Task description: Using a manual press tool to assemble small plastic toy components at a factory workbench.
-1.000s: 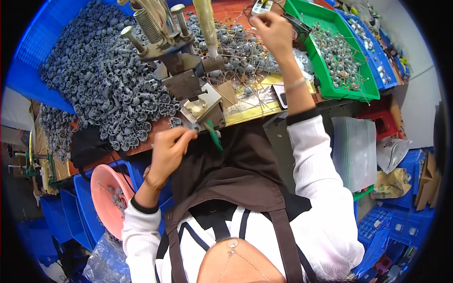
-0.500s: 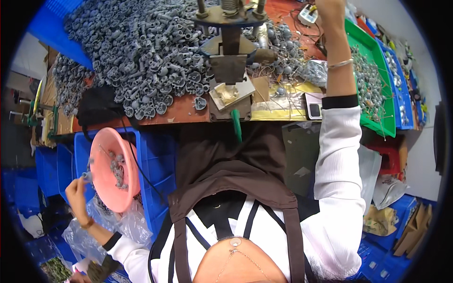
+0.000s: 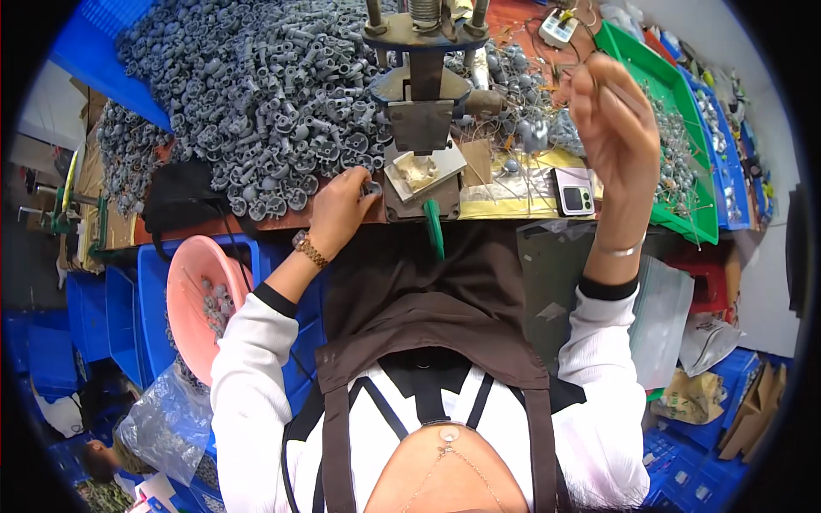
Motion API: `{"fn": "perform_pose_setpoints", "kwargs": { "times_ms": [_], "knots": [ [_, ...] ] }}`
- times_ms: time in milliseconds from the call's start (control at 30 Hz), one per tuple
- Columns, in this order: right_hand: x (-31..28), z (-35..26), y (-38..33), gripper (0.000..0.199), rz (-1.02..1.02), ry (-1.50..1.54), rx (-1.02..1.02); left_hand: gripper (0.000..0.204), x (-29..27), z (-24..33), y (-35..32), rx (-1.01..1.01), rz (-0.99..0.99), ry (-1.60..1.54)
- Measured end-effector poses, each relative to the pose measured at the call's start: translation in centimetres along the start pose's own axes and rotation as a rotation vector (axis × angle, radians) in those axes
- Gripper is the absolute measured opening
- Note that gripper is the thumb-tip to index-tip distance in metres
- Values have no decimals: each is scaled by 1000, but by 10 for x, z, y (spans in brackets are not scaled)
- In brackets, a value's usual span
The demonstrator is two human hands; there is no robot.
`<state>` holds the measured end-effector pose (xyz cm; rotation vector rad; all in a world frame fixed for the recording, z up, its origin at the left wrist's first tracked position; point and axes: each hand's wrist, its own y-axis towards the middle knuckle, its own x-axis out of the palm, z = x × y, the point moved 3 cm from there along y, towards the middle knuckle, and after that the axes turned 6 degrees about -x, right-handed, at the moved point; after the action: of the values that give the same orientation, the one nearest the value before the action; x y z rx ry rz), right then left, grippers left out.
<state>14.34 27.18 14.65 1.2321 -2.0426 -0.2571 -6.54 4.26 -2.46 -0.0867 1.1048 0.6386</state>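
My left hand (image 3: 340,208) is at the table's front edge, just left of the press. Its thumb and fingertips are closed on a small grey cup-shaped plastic part (image 3: 372,189). Beside it rises the large heap of similar grey plastic parts (image 3: 274,103). My right hand (image 3: 614,120) is raised over the right side of the table, near the green tray, fingertips drawn together. What they pinch is hard to make out. A blurred grey piece (image 3: 534,135) shows to the left of these fingers; whether it hangs from them I cannot tell.
The metal press (image 3: 419,120) stands mid-table above a pale block (image 3: 416,173); a green handle (image 3: 434,227) juts toward me. A phone (image 3: 575,192) lies to the right. The green tray (image 3: 705,201) holds wired grey parts. At left, a pink basin (image 3: 190,316) rests in a blue crate.
My left hand has come from beside the pink basin up to the table edge by the press, with a grey part. My right hand has drawn back toward me from the far side.
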Motion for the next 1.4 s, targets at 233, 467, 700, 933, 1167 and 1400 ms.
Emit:
{"fn": "perform_pose_setpoints", "kwargs": {
  "times_ms": [233, 467, 700, 933, 1167, 1400],
  "knots": [
    [-6, 24, -61, 11, 63, -361, 22, 36, -2, -5, 3, -116, 24, -435],
    [2, 50, -76, 10, 122, -358, 136, 27, 10, 35, 11, -479, -125, -1341],
    [8, 51, -78, 11, 67, -466, 113, 47, 16, 54, 27, -195, 63, -239],
    [12, 41, -77, 8, -207, -823, -153, 44, -16, 23, 28, -23, 180, -70],
    [27, 70, -98, 16, -71, -519, 372, 23, 5, 2, 35, 303, 180, -23],
    [31, 126, -107, 16, 6, -751, 355, 17, 2, 1, 23, -455, 129, -1288]
  ]
}}
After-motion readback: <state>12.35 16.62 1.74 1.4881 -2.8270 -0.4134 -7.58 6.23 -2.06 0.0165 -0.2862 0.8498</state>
